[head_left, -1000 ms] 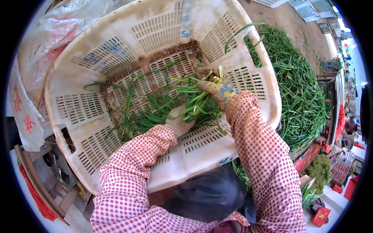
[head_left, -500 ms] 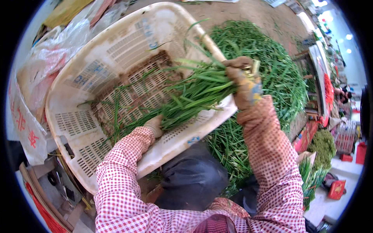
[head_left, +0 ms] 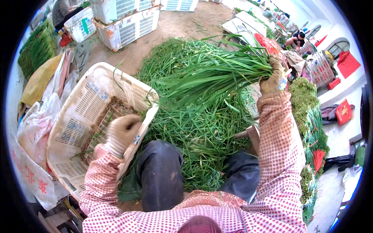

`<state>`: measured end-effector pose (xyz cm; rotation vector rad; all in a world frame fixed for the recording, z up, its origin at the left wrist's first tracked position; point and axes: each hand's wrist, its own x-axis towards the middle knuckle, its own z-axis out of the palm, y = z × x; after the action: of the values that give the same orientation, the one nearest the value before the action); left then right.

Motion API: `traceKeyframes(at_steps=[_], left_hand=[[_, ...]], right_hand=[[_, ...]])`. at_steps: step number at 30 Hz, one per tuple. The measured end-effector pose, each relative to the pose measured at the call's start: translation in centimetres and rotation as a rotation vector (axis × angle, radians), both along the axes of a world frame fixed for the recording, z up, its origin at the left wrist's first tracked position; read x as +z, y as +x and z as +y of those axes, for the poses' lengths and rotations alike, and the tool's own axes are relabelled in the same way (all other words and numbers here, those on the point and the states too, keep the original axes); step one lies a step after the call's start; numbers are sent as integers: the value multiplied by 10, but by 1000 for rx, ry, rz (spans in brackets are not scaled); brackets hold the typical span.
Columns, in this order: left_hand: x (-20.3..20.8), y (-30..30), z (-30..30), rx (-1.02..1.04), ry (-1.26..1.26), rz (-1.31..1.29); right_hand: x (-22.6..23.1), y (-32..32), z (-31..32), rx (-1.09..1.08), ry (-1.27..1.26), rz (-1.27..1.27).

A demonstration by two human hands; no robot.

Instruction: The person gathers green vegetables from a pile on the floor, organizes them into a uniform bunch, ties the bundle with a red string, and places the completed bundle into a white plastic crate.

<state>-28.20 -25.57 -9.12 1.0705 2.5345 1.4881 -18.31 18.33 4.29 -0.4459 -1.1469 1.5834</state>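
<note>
My right hand, in a worn glove, grips a thick bunch of long green chives by its base and holds it raised over a big heap of loose chives on the ground. The leaves fan out to the left. My left hand, also gloved, rests on the rim of a tilted white plastic crate that holds only a few stray leaves. Both sleeves are red-and-white checked. My knees in dark trousers sit below the heap.
White crates stand at the back on the dirt floor. Plastic bags and sacks lie to the left. Bundled greens are stacked on the right, with red items beyond. Other people sit at the far back left and right.
My right hand has lifted the chive bunch out of the crate and swung it up and right over the heap. The crate now sits lower left, with my left hand on its rim.
</note>
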Motion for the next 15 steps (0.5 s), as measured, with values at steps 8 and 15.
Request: traceKeyframes(at_steps=[8, 15], left_hand=[[39, 130, 183, -716, 814, -1652], [13, 109, 170, -584, 1430, -1395]], right_hand=[[9, 78, -136, -238, 246, -81], [-109, 147, -206, 155, 555, 122]])
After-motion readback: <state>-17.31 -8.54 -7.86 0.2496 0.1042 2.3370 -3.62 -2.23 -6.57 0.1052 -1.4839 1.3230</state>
